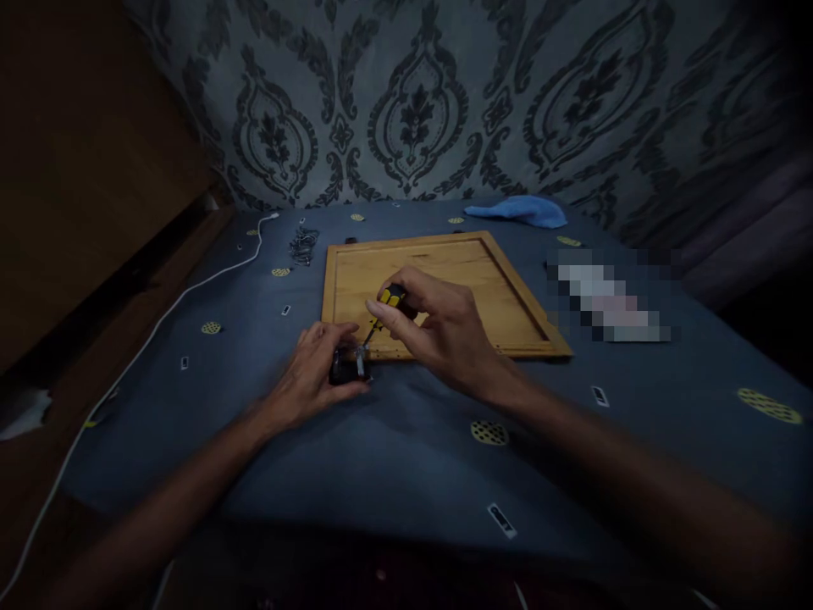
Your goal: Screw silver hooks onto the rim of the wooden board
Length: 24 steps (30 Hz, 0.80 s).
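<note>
My right hand point(438, 326) is closed around a screwdriver point(389, 307) with a black and yellow handle; its shaft points down and left. The tip meets a small dark object point(346, 369) with a shiny metal part, which my left hand point(314, 373) grips on the blue patterned cloth point(394, 457). Both hands work at the near left corner of a shallow wooden tray point(445, 280) lying flat on the cloth. What the small object is cannot be made out in the dim light.
A pile of small metal hooks point(303, 244) lies left of the tray's far corner. A white cable point(209, 275) runs along the left side. A blue rag point(517, 210) sits at the back, by the patterned wall. A blurred-out item point(603, 301) lies right of the tray.
</note>
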Available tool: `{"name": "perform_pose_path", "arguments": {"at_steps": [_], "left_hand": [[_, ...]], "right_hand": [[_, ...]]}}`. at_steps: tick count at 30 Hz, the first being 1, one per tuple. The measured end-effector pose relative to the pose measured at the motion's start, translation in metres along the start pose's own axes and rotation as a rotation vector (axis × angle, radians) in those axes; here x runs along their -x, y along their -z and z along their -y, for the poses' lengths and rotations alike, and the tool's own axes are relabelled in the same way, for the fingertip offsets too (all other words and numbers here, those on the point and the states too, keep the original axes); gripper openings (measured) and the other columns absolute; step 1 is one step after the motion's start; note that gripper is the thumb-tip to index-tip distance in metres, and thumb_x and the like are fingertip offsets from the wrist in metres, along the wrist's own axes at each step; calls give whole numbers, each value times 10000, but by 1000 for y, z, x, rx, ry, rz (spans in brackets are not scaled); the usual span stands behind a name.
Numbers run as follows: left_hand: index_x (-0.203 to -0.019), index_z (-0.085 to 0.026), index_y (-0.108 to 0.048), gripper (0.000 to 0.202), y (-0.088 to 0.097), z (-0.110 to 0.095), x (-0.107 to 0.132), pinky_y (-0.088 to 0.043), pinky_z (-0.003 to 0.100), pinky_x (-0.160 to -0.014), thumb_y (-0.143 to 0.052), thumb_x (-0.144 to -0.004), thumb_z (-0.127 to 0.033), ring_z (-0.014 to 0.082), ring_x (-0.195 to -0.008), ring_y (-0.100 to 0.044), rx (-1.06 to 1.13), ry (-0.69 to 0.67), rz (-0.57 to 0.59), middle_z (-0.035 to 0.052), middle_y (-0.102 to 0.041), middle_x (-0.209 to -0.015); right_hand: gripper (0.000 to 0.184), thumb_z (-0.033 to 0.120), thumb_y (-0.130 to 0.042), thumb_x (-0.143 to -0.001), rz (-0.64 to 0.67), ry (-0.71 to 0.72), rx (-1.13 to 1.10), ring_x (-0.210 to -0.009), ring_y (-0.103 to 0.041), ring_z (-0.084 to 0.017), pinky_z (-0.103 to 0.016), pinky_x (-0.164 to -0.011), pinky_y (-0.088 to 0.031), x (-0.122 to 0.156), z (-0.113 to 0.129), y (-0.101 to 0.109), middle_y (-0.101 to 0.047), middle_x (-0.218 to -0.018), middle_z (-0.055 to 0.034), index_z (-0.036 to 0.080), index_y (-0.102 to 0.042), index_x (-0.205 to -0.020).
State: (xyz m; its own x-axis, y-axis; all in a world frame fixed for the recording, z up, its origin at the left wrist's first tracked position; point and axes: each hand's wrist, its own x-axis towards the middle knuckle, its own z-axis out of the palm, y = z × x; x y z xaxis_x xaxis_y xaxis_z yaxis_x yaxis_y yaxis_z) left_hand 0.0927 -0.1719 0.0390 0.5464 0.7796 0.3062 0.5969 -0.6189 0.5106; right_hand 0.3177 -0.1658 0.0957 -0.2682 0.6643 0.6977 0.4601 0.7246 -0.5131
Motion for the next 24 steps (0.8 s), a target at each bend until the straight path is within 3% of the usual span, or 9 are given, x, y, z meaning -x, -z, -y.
{"name": "perform_pose_path", "arguments": {"at_steps": [5,12,19,24], "left_hand": [[-1429,-248,-478,793,6,-2,2,-483,512,-1031,-877,-798,-517,354,-1243,-566,-58,-32,-100,110,-637,-1349],[-1484,-259,-401,862,-1,1,4,-479,520,-1011,-892,-797,-429,340,-1189,-598,2,39,16,105,-670,-1287],[-1487,-239,-382,855,-7,0,4,-475,494,-997,-889,-810,-362,331,-1168,-608,4,54,-12,93,-679,-1269],[-1482,-232,-396,858,-9,2,3,-470,494,-1000,-889,-807,-425,340,-1171,-610,7,51,-5,104,-681,-1274]], "right_hand": [[136,246,-637,-1002,2,51,46,-642,-581,-131,-257,-582,-433,6,2,1,-633,-756,-4,195,-593,-884],[134,277,-653,-1017,33,-12,14,-628,-605,-130,-256,-547,-442,7,5,8,-614,-736,10,209,-591,-920],[89,241,-658,-1016,67,20,52,-659,-625,-133,-266,-576,-468,4,6,12,-652,-789,-17,204,-602,-959],[66,238,-641,-1021,102,-1,100,-667,-651,-149,-267,-581,-500,5,8,15,-673,-795,-18,208,-613,-970]]}}
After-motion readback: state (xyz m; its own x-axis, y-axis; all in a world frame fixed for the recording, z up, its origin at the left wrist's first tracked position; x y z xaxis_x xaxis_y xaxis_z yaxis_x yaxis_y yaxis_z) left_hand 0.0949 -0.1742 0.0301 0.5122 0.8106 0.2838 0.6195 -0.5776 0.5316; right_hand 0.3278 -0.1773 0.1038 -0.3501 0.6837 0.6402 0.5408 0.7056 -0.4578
